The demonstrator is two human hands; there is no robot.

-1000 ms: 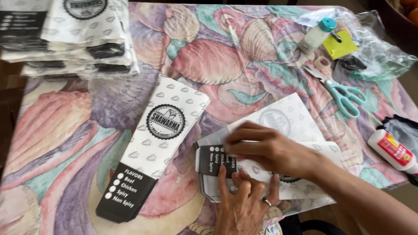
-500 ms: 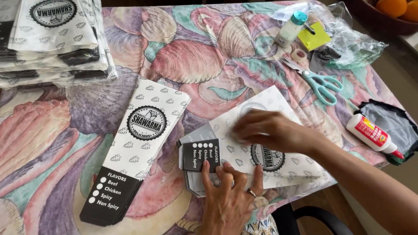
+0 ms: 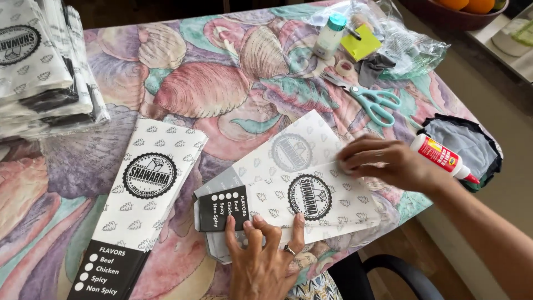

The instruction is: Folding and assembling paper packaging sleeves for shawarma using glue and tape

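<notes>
Fingers of the left hand (image 3: 264,258) press flat at the table's near edge, pinning the black end of a white printed paper sleeve (image 3: 288,183). Since a moment ago the right hand (image 3: 383,164), palm down with fingers extended, has slid outward along the sleeve's folded flap toward the right edge, which suggests the fold is being smoothed down. Just beyond it lies a small white glue bottle with a red label (image 3: 441,157). Left of the hands rests a finished matching sleeve (image 3: 141,194); farther back, teal-handled scissors (image 3: 375,103).
</notes>
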